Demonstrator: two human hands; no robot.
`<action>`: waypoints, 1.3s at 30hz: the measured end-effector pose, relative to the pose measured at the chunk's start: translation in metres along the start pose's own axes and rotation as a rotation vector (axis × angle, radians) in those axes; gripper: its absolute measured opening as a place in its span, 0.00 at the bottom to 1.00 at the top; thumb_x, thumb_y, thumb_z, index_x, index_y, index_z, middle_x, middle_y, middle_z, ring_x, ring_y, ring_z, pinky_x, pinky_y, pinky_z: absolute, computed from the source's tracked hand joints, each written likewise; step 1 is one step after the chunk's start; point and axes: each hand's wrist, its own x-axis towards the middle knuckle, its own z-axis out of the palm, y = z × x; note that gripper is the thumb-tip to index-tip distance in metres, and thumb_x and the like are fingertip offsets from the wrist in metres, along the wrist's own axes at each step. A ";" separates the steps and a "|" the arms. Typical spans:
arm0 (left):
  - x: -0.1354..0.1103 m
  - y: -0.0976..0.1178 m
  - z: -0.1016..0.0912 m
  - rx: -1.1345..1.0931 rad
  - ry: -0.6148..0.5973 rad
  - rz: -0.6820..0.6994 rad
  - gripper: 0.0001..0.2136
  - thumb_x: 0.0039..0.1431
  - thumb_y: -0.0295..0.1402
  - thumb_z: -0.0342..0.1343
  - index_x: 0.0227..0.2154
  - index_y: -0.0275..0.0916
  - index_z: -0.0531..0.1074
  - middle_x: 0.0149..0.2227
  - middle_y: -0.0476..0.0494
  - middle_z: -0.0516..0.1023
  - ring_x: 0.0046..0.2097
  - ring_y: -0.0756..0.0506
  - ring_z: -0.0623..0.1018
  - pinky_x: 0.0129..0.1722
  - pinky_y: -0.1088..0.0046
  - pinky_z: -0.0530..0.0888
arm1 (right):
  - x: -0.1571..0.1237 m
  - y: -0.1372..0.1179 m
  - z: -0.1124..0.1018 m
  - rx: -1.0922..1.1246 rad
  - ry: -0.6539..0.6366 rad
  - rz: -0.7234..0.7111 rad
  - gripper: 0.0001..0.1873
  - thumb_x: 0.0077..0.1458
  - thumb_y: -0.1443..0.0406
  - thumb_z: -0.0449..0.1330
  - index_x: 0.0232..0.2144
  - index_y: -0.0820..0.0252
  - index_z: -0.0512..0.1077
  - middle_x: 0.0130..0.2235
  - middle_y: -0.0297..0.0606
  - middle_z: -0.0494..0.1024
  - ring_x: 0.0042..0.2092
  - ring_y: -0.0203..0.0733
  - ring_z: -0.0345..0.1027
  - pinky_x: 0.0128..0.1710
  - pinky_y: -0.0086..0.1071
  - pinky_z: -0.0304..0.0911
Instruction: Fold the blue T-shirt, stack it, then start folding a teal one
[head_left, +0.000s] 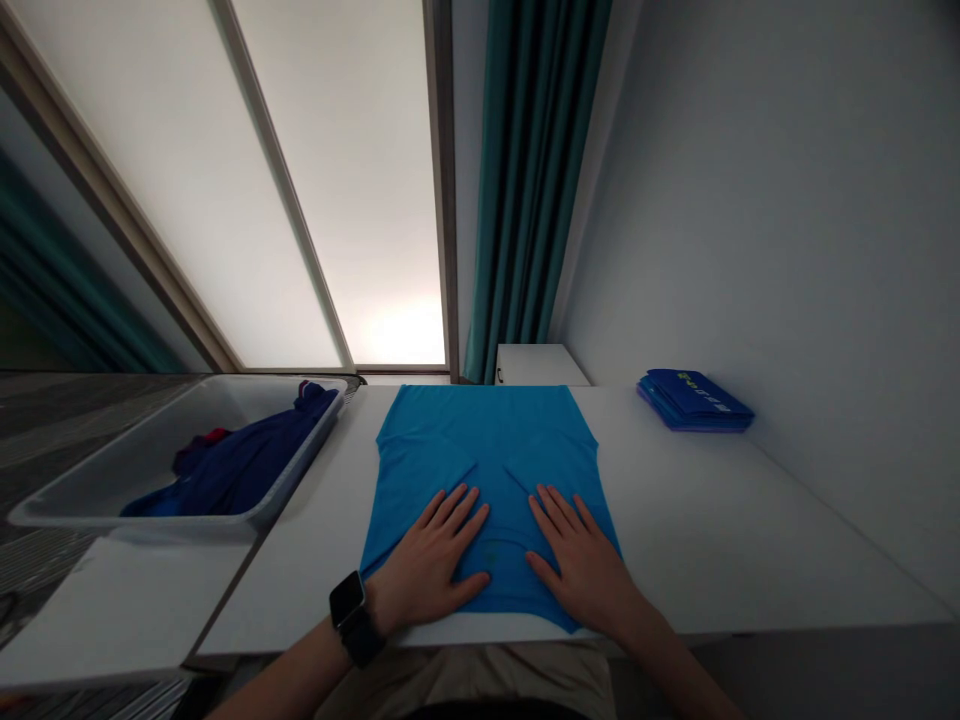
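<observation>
A bright blue shirt (pixel 487 430) lies spread out on the white table, with small creases across its middle. My left hand (pixel 435 555), below a wrist watch (pixel 352 610), rests flat on the left part of the fabric, fingers apart. On the right part, my right hand (pixel 577 555) also presses flat with fingers spread. Neither hand grips the cloth. The shirt's neckline edge curves near the table's front edge, between my wrists.
At the left stands a translucent plastic bin (pixel 60 505) holding dark blue clothing (pixel 240 465) with a bit of red. A stack of folded blue garments (pixel 694 400) sits at the right by the wall. Behind the white table (pixel 675 540) is a white cabinet (pixel 540 365).
</observation>
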 end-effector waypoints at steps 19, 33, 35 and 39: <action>0.006 -0.043 -0.030 -0.050 0.022 -0.033 0.28 0.70 0.46 0.41 0.68 0.48 0.43 0.70 0.46 0.49 0.69 0.40 0.52 0.67 0.54 0.53 | 0.033 -0.011 -0.024 0.089 -0.033 -0.011 0.38 0.65 0.45 0.34 0.69 0.60 0.45 0.70 0.38 0.44 0.70 0.46 0.36 0.69 0.46 0.35; 0.001 -0.089 -0.010 -0.011 -0.060 -0.083 0.32 0.67 0.52 0.41 0.68 0.45 0.44 0.70 0.44 0.47 0.69 0.38 0.52 0.66 0.52 0.50 | 0.074 -0.030 -0.019 0.102 -0.128 -0.043 0.39 0.65 0.46 0.32 0.69 0.65 0.43 0.70 0.41 0.40 0.70 0.45 0.31 0.68 0.46 0.30; 0.001 -0.089 -0.010 -0.006 -0.042 -0.077 0.30 0.68 0.50 0.39 0.68 0.46 0.44 0.70 0.45 0.48 0.69 0.40 0.52 0.67 0.54 0.50 | 0.079 -0.044 -0.022 0.095 -0.076 -0.080 0.37 0.66 0.48 0.33 0.68 0.65 0.44 0.70 0.41 0.41 0.70 0.45 0.31 0.68 0.45 0.30; -0.001 -0.091 -0.011 -0.004 0.025 -0.127 0.26 0.71 0.44 0.36 0.68 0.44 0.48 0.69 0.44 0.51 0.69 0.42 0.53 0.67 0.55 0.50 | 0.092 -0.077 -0.018 0.099 -0.017 -0.190 0.34 0.67 0.53 0.36 0.68 0.65 0.47 0.70 0.43 0.43 0.70 0.45 0.34 0.68 0.46 0.33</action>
